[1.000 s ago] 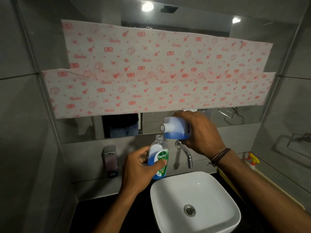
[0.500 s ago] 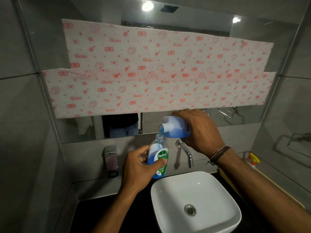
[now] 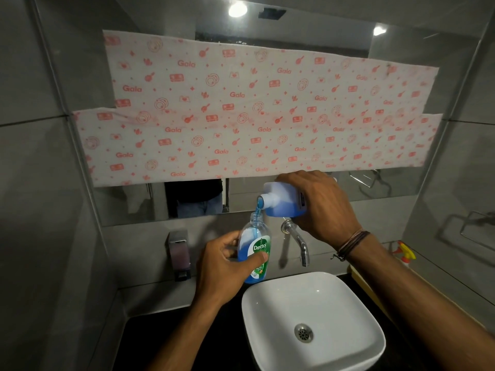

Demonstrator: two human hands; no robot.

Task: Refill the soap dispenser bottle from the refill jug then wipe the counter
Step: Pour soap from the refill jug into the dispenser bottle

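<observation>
My left hand (image 3: 222, 266) grips a clear Dettol soap bottle (image 3: 254, 247) with a green and white label, held upright above the back left rim of the basin. Its neck is uncapped and it holds blue liquid. My right hand (image 3: 321, 207) grips the white refill jug (image 3: 278, 200), tipped on its side with the spout pointing left, just above the bottle's neck. A thin stream of blue soap (image 3: 258, 208) runs from the spout into the bottle. The hand covers the jug's right half.
A white square basin (image 3: 313, 325) sits on the black counter (image 3: 160, 341) below the hands. A chrome tap (image 3: 297, 239) juts from the wall behind. A wall soap dispenser (image 3: 179, 254) hangs at left. A yellow and red spray bottle (image 3: 405, 254) stands at right. Patterned sheets (image 3: 241, 116) cover the mirror.
The jug has tipped further and blue soap now pours from its spout into the bottle. The liquid level in the bottle has risen. Both hands stay almost in place.
</observation>
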